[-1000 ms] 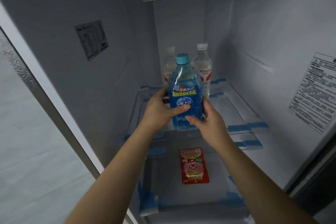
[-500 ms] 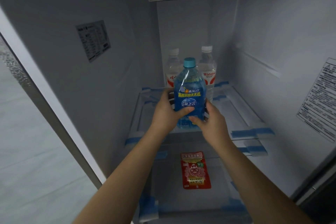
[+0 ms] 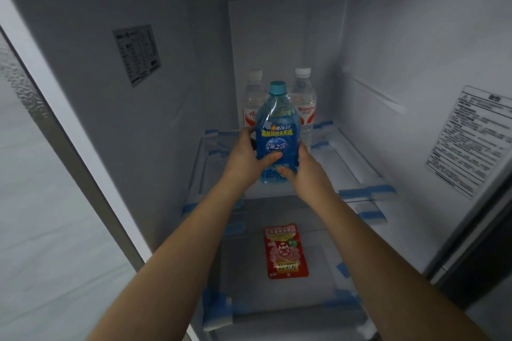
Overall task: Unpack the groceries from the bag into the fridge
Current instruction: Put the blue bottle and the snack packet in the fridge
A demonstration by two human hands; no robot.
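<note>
Both hands on the blue plastic drink bottle with teal cap (image 3: 277, 130) — left hand (image 3: 246, 159) wraps its left side with the thumb across the label, right hand (image 3: 300, 170) curls round the lower right. The bottle is upright, at the middle of the glass upper shelf (image 3: 357, 171); can't tell if its base is down. Just behind it, near the shelf's back edge, stand two clear water bottles with white caps and red labels (image 3: 304, 108). A red foil snack packet (image 3: 285, 250) lies flat on the lower shelf. Risk, my read: pushing the bottle further back knocks the rear pair over — or letting go before the base is seated tips it off the front edge.
</note>
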